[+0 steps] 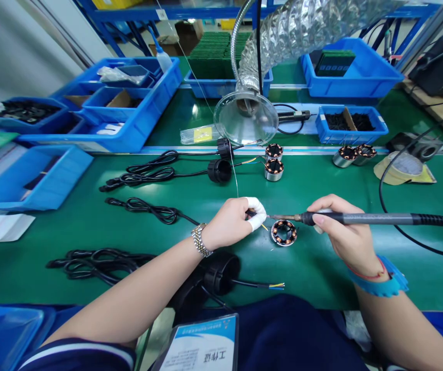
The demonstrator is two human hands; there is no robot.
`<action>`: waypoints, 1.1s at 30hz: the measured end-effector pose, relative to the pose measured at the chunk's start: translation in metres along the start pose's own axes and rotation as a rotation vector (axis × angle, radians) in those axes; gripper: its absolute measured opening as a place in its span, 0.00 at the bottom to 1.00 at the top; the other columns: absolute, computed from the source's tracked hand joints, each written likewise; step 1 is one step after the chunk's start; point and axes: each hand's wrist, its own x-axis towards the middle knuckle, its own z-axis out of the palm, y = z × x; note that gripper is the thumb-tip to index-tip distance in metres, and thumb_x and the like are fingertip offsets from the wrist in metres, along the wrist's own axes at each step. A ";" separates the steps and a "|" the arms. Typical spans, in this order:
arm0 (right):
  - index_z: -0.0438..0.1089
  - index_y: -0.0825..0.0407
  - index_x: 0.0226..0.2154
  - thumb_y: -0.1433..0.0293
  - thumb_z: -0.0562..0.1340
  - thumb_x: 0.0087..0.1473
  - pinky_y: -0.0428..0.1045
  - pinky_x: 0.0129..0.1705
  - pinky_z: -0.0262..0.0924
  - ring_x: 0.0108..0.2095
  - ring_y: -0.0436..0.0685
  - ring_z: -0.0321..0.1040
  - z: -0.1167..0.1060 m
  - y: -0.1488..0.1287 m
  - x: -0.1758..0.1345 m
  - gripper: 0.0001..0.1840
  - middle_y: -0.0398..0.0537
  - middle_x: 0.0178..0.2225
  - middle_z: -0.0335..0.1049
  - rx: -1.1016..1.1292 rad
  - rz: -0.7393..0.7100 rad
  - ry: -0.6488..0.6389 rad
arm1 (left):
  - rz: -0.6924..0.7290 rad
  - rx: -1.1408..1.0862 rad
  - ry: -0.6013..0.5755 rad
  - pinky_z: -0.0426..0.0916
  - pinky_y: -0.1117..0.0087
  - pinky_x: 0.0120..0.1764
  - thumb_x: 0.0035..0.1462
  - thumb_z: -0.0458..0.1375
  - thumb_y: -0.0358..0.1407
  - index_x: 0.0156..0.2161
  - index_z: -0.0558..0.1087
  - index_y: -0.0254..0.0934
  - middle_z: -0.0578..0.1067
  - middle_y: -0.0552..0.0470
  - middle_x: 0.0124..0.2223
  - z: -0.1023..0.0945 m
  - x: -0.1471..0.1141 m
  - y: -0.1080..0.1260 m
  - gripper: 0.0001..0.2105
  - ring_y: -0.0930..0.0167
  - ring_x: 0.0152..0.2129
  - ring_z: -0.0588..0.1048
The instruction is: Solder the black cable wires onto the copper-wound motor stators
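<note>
One cable end pinched in the left hand, soldering iron gripped in the right hand; stator on the surface, beside the iron's tip, well in from the near edge. Could scorch white-covered fingertips by slipping.

The bench is showing plain green. Away from its edges, the stator ring is gleaming silver around copper coils, and the soldering iron is pairing grey with black. The finger covers are showing white, the watch band is mixing silver and gold, and the wristband is displaying bright blue. Near the front edge, wire ends are showing yellow and blue; toward the back left corner, a bin is showing blue.
</note>
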 end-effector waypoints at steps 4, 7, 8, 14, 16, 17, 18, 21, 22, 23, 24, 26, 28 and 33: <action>0.68 0.51 0.29 0.67 0.60 0.49 0.45 0.22 0.48 0.20 0.47 0.55 -0.001 0.001 0.000 0.04 0.39 0.19 0.62 0.017 -0.001 0.010 | 0.004 -0.005 -0.001 0.63 0.77 0.27 0.49 0.53 0.31 0.27 0.69 0.33 0.72 0.55 0.25 0.000 0.000 0.001 0.04 0.77 0.22 0.68; 0.68 0.50 0.30 0.67 0.60 0.49 0.45 0.20 0.47 0.19 0.46 0.54 -0.004 0.003 -0.001 0.04 0.39 0.19 0.61 0.054 -0.004 0.039 | -0.001 -0.003 0.000 0.63 0.76 0.27 0.49 0.54 0.31 0.27 0.70 0.33 0.72 0.55 0.25 -0.001 -0.001 0.001 0.04 0.76 0.22 0.68; 0.68 0.50 0.30 0.67 0.60 0.49 0.45 0.20 0.47 0.19 0.47 0.54 -0.004 0.003 -0.001 0.04 0.39 0.19 0.61 0.066 -0.003 0.050 | -0.002 -0.005 0.000 0.63 0.76 0.27 0.49 0.54 0.31 0.27 0.70 0.33 0.72 0.55 0.25 -0.001 -0.001 0.001 0.04 0.76 0.22 0.68; 0.70 0.49 0.34 0.67 0.60 0.49 0.46 0.21 0.50 0.20 0.48 0.58 -0.004 0.005 -0.003 0.07 0.41 0.22 0.64 0.065 -0.031 0.107 | 0.005 -0.014 -0.004 0.63 0.77 0.27 0.49 0.53 0.30 0.27 0.70 0.34 0.72 0.55 0.26 0.001 0.000 -0.001 0.04 0.76 0.22 0.68; 0.71 0.48 0.36 0.68 0.60 0.50 0.46 0.23 0.53 0.21 0.48 0.60 -0.002 0.004 -0.002 0.09 0.41 0.24 0.67 0.031 -0.072 0.133 | 0.005 -0.017 -0.002 0.63 0.77 0.27 0.49 0.53 0.30 0.27 0.70 0.33 0.72 0.55 0.26 0.001 0.000 0.000 0.04 0.76 0.22 0.68; 0.71 0.47 0.36 0.68 0.60 0.50 0.46 0.24 0.55 0.23 0.48 0.61 -0.001 0.003 -0.002 0.09 0.42 0.26 0.68 0.006 -0.097 0.151 | 0.005 -0.018 -0.002 0.63 0.77 0.27 0.49 0.53 0.30 0.27 0.70 0.33 0.72 0.55 0.25 0.001 -0.001 0.000 0.04 0.76 0.22 0.68; 0.71 0.46 0.36 0.68 0.60 0.49 0.47 0.26 0.57 0.25 0.49 0.63 0.000 0.002 -0.002 0.09 0.43 0.29 0.70 -0.026 -0.122 0.171 | 0.005 -0.020 -0.003 0.63 0.77 0.27 0.49 0.53 0.30 0.27 0.70 0.33 0.72 0.55 0.25 0.001 -0.001 0.001 0.04 0.76 0.22 0.68; 0.71 0.46 0.36 0.69 0.63 0.46 0.48 0.34 0.62 0.33 0.52 0.68 0.002 -0.002 -0.002 0.11 0.43 0.35 0.72 -0.168 -0.187 0.207 | 0.004 -0.022 -0.001 0.63 0.77 0.27 0.49 0.54 0.30 0.26 0.70 0.33 0.72 0.54 0.25 0.000 -0.001 0.002 0.04 0.76 0.22 0.69; 0.71 0.46 0.36 0.70 0.64 0.45 0.48 0.36 0.63 0.34 0.53 0.68 0.002 -0.003 -0.002 0.12 0.44 0.36 0.72 -0.216 -0.205 0.210 | 0.001 -0.021 0.001 0.63 0.76 0.27 0.49 0.54 0.30 0.26 0.70 0.33 0.72 0.54 0.25 0.000 -0.001 0.002 0.04 0.76 0.22 0.69; 0.71 0.46 0.36 0.70 0.65 0.44 0.48 0.37 0.64 0.35 0.53 0.68 0.002 -0.004 -0.002 0.13 0.44 0.36 0.72 -0.255 -0.220 0.210 | -0.003 -0.021 0.001 0.64 0.76 0.27 0.49 0.54 0.30 0.26 0.70 0.33 0.72 0.54 0.25 0.000 -0.001 0.002 0.04 0.76 0.22 0.69; 0.71 0.46 0.37 0.70 0.65 0.44 0.48 0.38 0.64 0.35 0.53 0.69 0.003 -0.004 -0.002 0.13 0.44 0.37 0.72 -0.285 -0.229 0.211 | -0.006 -0.020 0.000 0.64 0.76 0.27 0.49 0.54 0.30 0.27 0.70 0.33 0.72 0.54 0.25 0.000 -0.001 0.001 0.04 0.76 0.22 0.69; 0.71 0.46 0.37 0.70 0.64 0.45 0.48 0.36 0.65 0.34 0.52 0.69 0.005 -0.005 -0.003 0.13 0.44 0.37 0.72 -0.316 -0.241 0.221 | -0.009 -0.017 -0.001 0.64 0.76 0.27 0.49 0.54 0.31 0.27 0.70 0.33 0.72 0.54 0.25 0.000 -0.001 0.000 0.04 0.76 0.22 0.69; 0.70 0.46 0.38 0.70 0.63 0.46 0.47 0.34 0.65 0.30 0.50 0.69 0.007 -0.004 -0.005 0.13 0.44 0.35 0.72 -0.311 -0.243 0.222 | -0.006 -0.017 0.000 0.63 0.76 0.27 0.49 0.54 0.31 0.27 0.70 0.33 0.72 0.54 0.26 0.001 0.000 0.000 0.04 0.76 0.22 0.69; 0.68 0.47 0.37 0.72 0.58 0.52 0.44 0.28 0.62 0.21 0.46 0.66 0.014 -0.002 -0.007 0.09 0.38 0.22 0.67 -0.202 -0.274 0.169 | -0.002 -0.027 0.005 0.63 0.77 0.27 0.49 0.54 0.31 0.27 0.70 0.33 0.72 0.54 0.26 0.001 -0.001 0.000 0.04 0.76 0.22 0.69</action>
